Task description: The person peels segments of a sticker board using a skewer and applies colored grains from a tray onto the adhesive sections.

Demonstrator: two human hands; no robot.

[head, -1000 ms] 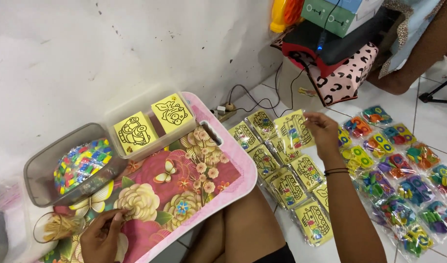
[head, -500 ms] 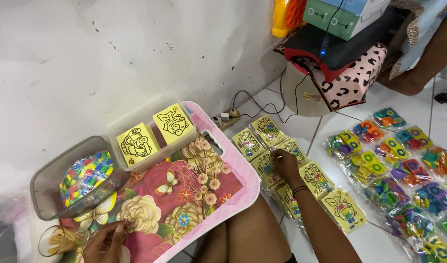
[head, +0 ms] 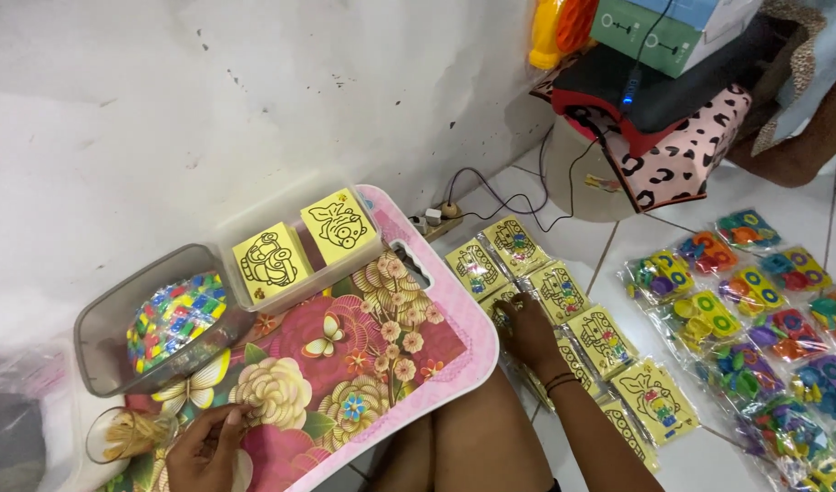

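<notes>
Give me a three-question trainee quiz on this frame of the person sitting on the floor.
1. True or false: the right hand rests on the flat yellow picture packets on the white tiled floor.
2. Which clear plastic container holds the two yellow drawing cards: A, the rectangular tub, or B, the grey-rimmed box of small multicoloured pieces?
3. What does the left hand rest on?

Key: 1 true. 2 A. 3 the pink floral lap tray, beside a small clear cup of rubber bands.

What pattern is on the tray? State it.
Flowers and butterflies with a pink rim, on the tray, head view.
</notes>
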